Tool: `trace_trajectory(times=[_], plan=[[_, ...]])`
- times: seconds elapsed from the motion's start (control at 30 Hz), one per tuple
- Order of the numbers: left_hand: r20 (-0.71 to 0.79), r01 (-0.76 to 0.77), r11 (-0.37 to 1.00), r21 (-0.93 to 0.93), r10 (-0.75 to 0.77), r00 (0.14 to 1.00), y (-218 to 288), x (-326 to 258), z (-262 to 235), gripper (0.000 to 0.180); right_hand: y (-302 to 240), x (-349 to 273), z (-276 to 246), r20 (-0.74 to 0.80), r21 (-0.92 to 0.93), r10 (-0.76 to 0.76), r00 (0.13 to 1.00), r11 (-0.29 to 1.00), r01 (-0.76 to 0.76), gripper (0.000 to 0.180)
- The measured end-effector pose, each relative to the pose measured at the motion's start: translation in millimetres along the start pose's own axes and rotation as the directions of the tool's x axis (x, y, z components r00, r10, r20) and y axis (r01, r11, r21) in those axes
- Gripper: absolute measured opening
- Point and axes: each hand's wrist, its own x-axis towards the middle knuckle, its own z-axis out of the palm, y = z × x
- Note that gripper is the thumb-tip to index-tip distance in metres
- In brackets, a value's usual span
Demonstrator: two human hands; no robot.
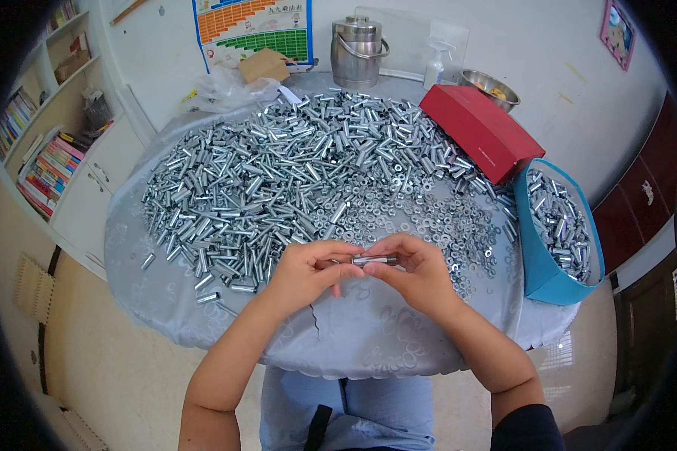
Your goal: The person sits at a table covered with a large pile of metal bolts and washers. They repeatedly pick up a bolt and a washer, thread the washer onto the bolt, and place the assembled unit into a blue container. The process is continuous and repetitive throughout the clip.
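Observation:
Close to the near side of the table, my left hand and my right hand meet. Between them lies a small silvery metal bolt with a sleeve, held level by its two ends. The fingers of both hands are closed on it, and the fingertips hide part of its ends. Just beyond my hands spreads a large heap of metal sleeves and bolts. Many loose washers and nuts lie on the right side of that heap.
A blue bin filled with metal bolts stands at the right edge of the cloth-covered table. Behind it lies a red box. Along the back are a steel pot, a spray bottle, a metal bowl and a plastic bag.

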Motion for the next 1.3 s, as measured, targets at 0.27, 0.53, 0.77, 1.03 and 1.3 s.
trace_trajectory(times=[0.27, 0.53, 0.77, 1.03, 1.3], plan=[[-0.167, -0.007, 0.953, -0.303, -0.046, 0.985, 1.3, 6.4, -10.5, 0.016, -11.3, -1.9, 13.7, -0.186, 0.031, -0.083, 0.979, 0.995, 0.090, 0.023], [-0.223, 0.025, 0.876, -0.481, -0.150, 0.963, 1.1, 10.2, -17.9, 0.018, 14.0, -2.8, 10.5, 0.459, -0.710, -0.248, 0.853, 0.475, 0.520, 0.028], [-0.199, 0.022, 0.865, -0.501, -0.140, 0.970, 2.3, 8.7, -17.4, 0.018, 12.5, -0.8, 17.2, 0.466, -0.761, -0.220, 0.857, 0.396, 0.515, 0.026], [-0.205, 0.009, 0.844, -0.537, -0.141, 0.969, 1.4, 9.0, -18.9, 0.019, 13.2, -1.6, 17.7, 0.492, -0.775, -0.233, 0.839, 0.321, 0.544, 0.029], [-0.238, 0.024, 0.861, -0.507, -0.167, 0.957, 2.0, 9.3, -21.5, 0.018, -2.7, -2.8, -1.6, 0.498, -0.783, -0.141, 0.856, 0.350, 0.514, 0.024]])
